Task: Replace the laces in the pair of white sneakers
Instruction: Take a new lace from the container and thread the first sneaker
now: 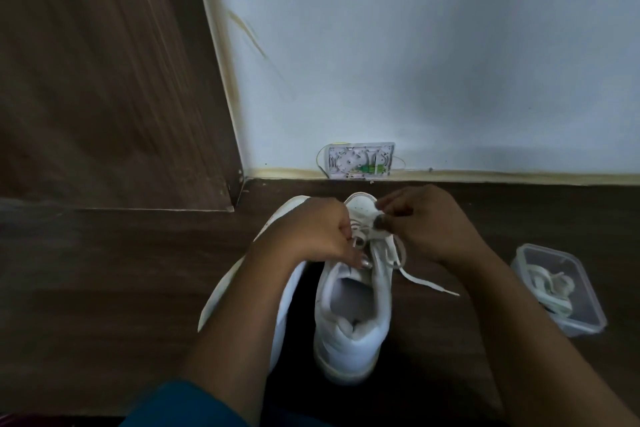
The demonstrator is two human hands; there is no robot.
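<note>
The left hand (311,229) and right hand (427,224) each curl their grip, apparently pinching the lace (420,279) atop the white sneaker (353,319).

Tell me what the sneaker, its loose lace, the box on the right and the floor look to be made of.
Sneaker: smooth white leather or a synthetic like it, faintly sheened; which, I cannot tell.
Lace: flat woven fabric, limp like ribbon.
Box: clear rigid plastic; the laces inside show through.
Floor: dark wood-grain boards, matte, possibly laminate.
</note>
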